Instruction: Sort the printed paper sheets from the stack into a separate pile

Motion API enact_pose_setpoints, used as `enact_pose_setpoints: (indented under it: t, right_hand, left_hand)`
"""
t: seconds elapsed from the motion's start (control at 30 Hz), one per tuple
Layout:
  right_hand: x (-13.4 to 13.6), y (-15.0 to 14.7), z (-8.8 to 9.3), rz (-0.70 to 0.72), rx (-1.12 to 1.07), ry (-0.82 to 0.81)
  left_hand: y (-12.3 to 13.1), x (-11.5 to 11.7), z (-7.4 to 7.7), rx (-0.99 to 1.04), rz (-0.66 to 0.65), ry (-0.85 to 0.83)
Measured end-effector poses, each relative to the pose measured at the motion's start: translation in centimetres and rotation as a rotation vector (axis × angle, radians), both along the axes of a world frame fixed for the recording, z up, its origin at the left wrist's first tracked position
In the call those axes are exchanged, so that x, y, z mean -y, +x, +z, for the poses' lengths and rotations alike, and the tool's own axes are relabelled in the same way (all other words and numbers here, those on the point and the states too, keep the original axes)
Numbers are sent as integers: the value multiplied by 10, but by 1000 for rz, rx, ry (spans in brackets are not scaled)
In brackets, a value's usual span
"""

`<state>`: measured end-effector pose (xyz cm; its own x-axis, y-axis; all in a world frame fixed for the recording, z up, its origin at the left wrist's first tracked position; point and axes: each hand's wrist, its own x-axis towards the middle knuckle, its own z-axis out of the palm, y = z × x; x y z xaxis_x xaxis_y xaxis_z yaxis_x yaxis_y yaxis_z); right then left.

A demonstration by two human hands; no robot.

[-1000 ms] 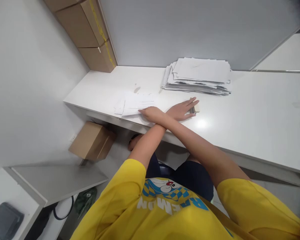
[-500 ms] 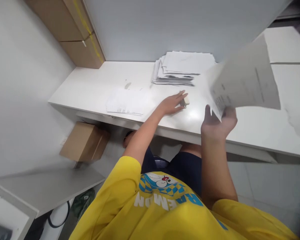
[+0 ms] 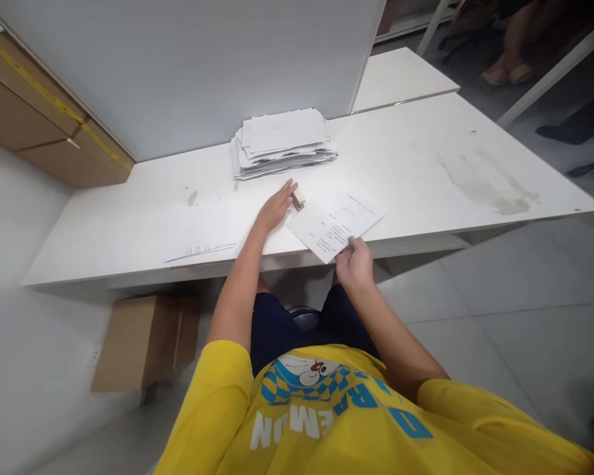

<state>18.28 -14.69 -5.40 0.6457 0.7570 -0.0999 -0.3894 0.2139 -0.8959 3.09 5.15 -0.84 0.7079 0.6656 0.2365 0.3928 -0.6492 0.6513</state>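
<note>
A small cream-coloured stapler (image 3: 298, 198) with a metallic end sits on the white table (image 3: 400, 178). My left hand (image 3: 277, 208) is closed around its left side, the fingers partly covering it. Between the thumb and fingers of my right hand (image 3: 355, 264) is a printed sheet of paper (image 3: 334, 224), gripped at its near edge. That sheet lies tilted low over the table, its far left corner close to the stapler. To the left of my left hand, more printed papers (image 3: 198, 231) lie flat near the front edge.
A thick stack of papers (image 3: 284, 142) stands against the grey partition (image 3: 202, 72). Cardboard boxes (image 3: 59, 125) are at the back left, and another cardboard box (image 3: 129, 343) is below the table. A person's feet (image 3: 507, 71) show at the upper right.
My right hand has brought the sheet down and left from its raised position, close to the stapler. My left hand stays at the stapler. The view has turned to the right.
</note>
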Motion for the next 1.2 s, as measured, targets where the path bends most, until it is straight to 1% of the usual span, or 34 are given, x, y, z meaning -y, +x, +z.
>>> enact_pose_setpoints:
  t: [0.07,0.13,0.17,0.2,0.27,0.37,0.47,0.53,0.6,0.63,0.7,0.77,0.83,0.97,1.1,1.2]
  right_hand:
    - [-4,-3,1,99,-39,15]
    - [-4,-7,5,238,-63,32]
    - [-3,-9,8,286,-93,34]
    - [-1,-12,12,306,-144,30]
    - [2,-19,22,266,-306,14]
    - [3,-28,37,147,-570,-11]
    - [-7,-33,50,74,-715,-10]
    - [-17,-33,55,97,-769,-17]
    - [-30,-30,59,178,-822,-44]
    - [-37,-27,60,226,-843,-49]
    - [-50,-21,63,303,-853,2]
    - [-60,-15,65,328,-843,93]
    - [-65,-11,66,331,-845,147]
    - [-63,-14,63,337,-858,162]
    - [-56,-23,57,330,-829,187]
    - [-54,-30,55,278,-765,185]
  left_hand:
    - [0,0,0,-13,16,-8]
    - [1,1,0,-11,37,-21]
    - [1,1,1,-9,47,-29]
    - [0,2,2,-8,54,-39]
    - [0,3,4,-19,65,-62]
    - [1,4,7,-56,70,-80]
    - [2,3,8,-82,64,-63]
    - [3,3,9,-97,57,-40]
    - [3,3,9,-119,56,-15]
    - [3,3,10,-130,60,-2]
    - [3,5,11,-145,61,34]
    - [3,8,13,-164,52,97]
    - [3,11,14,-201,46,171]
    - [4,13,14,-252,45,244]
    - [4,14,13,-201,53,273]
    - [3,14,14,-162,95,281]
